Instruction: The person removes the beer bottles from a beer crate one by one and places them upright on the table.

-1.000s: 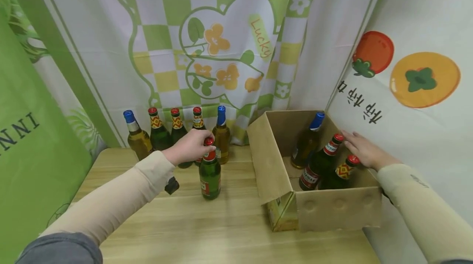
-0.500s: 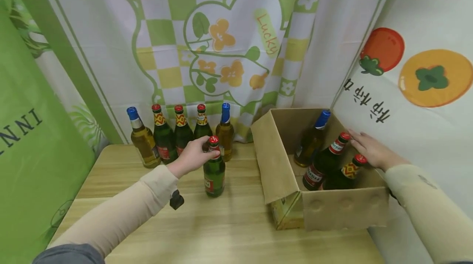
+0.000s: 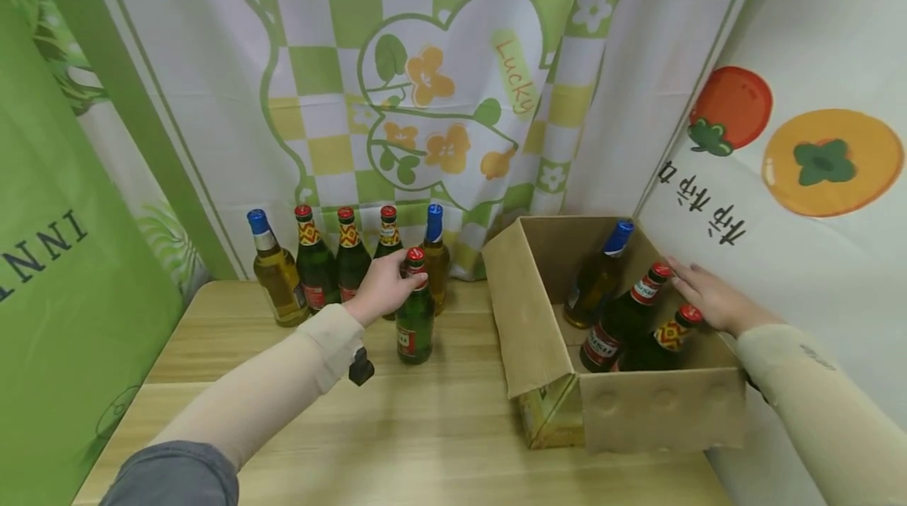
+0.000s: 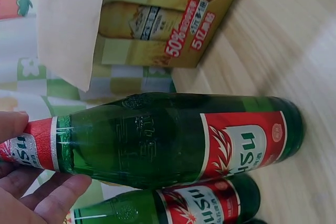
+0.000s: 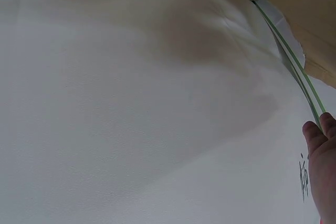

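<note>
My left hand [image 3: 379,286] grips the neck of a green beer bottle [image 3: 415,325] with a red cap, left of the cardboard box. In the left wrist view the thumb and fingers lie on either side of the red neck label of this beer bottle [image 4: 131,140]. Whether its base touches the table cannot be told. My right hand [image 3: 716,301] lies at the right edge of the open cardboard box [image 3: 662,411], its fingers extended. Inside stand a blue-capped bottle [image 3: 594,286] and two red-capped green bottles, one with a white-and-red neck label [image 3: 623,325], one yellow-patterned [image 3: 662,345].
Several bottles stand in a row along the back of the wooden table [image 3: 319,427], including a blue-capped amber bottle [image 3: 276,274] at the left end. A patterned curtain [image 3: 453,97] hangs behind them. A white printed sheet [image 3: 815,270] is beside the box.
The left hand and its bottle have shifted slightly right and toward the back row. The fingers now sit around the neck, with the cap showing. My right hand stays at the box edge.
</note>
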`<control>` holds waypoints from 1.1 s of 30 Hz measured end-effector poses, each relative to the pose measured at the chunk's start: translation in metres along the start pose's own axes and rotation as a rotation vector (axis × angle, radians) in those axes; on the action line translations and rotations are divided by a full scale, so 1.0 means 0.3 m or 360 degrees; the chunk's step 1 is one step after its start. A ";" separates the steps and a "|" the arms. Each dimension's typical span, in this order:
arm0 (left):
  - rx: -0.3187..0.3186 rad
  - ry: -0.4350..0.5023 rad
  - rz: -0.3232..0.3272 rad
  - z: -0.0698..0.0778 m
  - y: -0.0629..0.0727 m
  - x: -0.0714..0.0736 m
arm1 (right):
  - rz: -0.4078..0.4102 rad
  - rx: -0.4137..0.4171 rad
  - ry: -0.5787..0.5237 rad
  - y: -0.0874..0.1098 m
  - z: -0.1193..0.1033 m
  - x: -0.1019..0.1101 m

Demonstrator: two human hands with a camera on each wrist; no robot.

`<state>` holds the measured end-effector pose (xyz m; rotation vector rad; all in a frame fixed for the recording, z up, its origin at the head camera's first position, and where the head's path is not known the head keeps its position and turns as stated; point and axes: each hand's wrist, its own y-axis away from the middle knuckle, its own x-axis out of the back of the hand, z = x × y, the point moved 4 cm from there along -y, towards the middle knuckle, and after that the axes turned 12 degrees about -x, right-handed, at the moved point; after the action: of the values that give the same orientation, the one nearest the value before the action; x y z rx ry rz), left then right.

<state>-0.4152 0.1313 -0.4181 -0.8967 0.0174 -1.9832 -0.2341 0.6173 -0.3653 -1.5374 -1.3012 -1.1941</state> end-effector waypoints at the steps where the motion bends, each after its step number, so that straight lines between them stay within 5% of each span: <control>1: 0.0003 -0.0003 0.0005 -0.004 -0.009 -0.002 | 0.0002 -0.0002 -0.0016 0.005 -0.001 -0.001; 33: 0.0062 -0.0038 0.0104 -0.033 -0.124 -0.016 | -0.0041 -0.0056 0.0011 0.014 0.000 -0.001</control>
<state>-0.4473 0.1530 -0.4150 -0.8839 -0.0059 -1.9059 -0.2300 0.6163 -0.3655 -1.5446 -1.3051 -1.2435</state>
